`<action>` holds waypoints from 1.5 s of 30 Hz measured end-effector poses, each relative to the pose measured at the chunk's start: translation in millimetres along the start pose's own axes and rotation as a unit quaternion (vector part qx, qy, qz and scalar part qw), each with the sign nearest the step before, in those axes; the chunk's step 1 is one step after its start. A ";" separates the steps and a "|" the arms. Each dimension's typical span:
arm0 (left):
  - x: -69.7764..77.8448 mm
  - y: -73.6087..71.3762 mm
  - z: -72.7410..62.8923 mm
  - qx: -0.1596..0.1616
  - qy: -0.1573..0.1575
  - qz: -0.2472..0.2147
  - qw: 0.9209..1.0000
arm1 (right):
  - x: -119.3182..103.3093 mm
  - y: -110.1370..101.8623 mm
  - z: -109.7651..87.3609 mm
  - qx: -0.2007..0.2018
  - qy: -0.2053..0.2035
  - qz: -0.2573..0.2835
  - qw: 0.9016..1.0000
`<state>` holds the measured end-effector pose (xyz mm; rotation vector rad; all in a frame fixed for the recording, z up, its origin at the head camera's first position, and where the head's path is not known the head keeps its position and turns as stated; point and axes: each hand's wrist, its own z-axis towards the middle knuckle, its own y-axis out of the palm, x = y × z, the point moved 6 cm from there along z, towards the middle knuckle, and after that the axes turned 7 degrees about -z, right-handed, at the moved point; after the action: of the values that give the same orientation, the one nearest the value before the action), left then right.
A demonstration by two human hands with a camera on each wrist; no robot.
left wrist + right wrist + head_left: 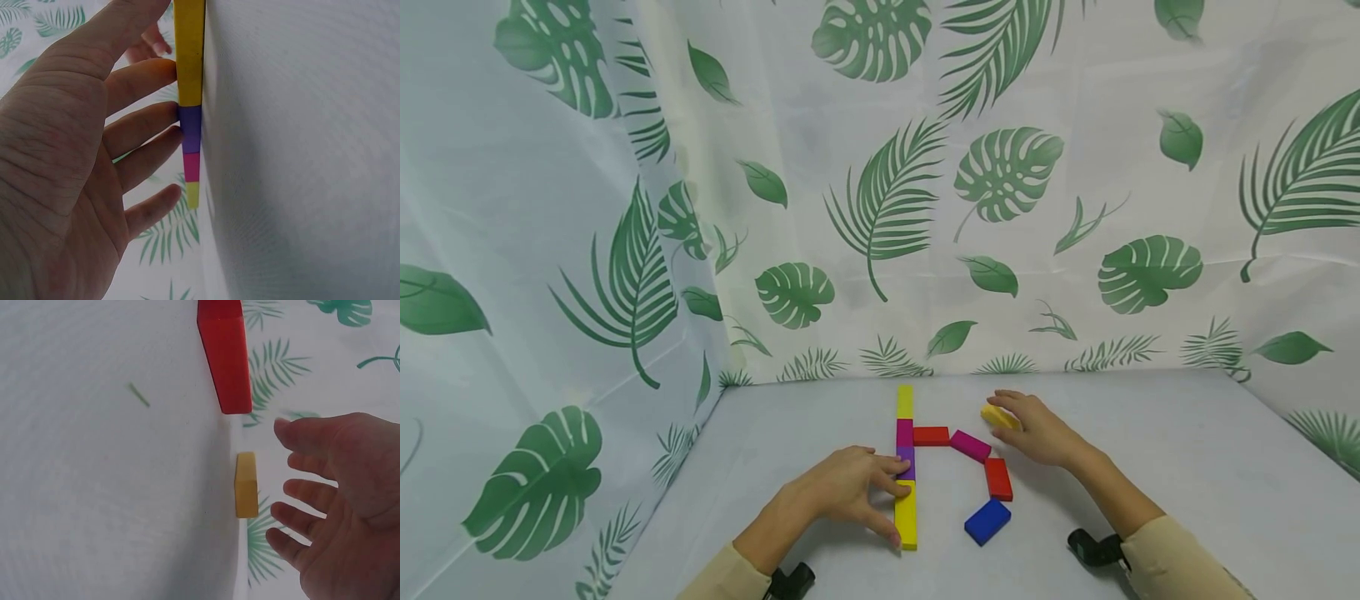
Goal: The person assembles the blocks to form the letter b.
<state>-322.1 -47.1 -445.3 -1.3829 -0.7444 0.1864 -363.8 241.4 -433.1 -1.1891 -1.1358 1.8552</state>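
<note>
Several flat rectangular blocks form a figure on the white surface. Its straight column has a long yellow block (907,525) nearest, then a purple block (907,463), a magenta block (905,432) and a light yellow block (905,402) farthest. My left hand (850,487) lies along the column, extended fingertips touching the yellow and purple blocks (190,128), thumb by the near end. My right hand (1033,427) hovers over a separate yellow block (997,417), fingers spread and apart from that block (246,487) in the right wrist view.
Right of the column, a red block (931,436), a tilted magenta block (971,446), another red block (998,479) and an angled blue block (987,522) make a curve. Leaf-printed cloth (880,317) stands behind and left of the white tabletop (820,558).
</note>
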 end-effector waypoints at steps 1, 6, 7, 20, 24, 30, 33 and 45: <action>0.4 -0.2 -0.2 0.000 0.001 0.001 1.000 | 1.1 0.8 0.3 -0.002 0.000 0.000 1.000; 1.4 -0.5 -0.8 0.001 0.004 0.003 1.000 | 5.7 5.2 1.1 -0.009 -0.003 0.001 1.000; 1.8 -0.7 -1.0 0.001 0.005 0.004 1.000 | 6.7 6.1 1.3 -0.010 -0.003 0.003 1.000; 4.1 -4.2 -1.5 0.004 0.009 0.003 1.000 | 19.9 18.7 -1.0 -0.048 0.014 0.061 0.997; 4.3 -4.6 -1.3 0.005 0.011 0.004 1.000 | 22.9 19.9 -2.2 -0.043 0.013 0.061 0.997; 4.0 -3.5 -1.3 0.004 0.008 0.000 1.000 | 25.2 20.5 -2.2 -0.018 0.000 0.045 0.999; 3.3 -2.6 -1.3 0.004 0.004 -0.002 1.000 | 26.3 19.7 -1.3 -0.006 0.001 0.034 0.999; 1.9 -1.7 -1.3 0.000 -0.002 0.002 1.000 | 27.3 14.1 0.4 0.019 0.012 0.025 0.999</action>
<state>-320.4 -47.6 -443.1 -1.3854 -0.7447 0.1917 -375.4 258.7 -455.7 -1.2242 -1.0618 1.8863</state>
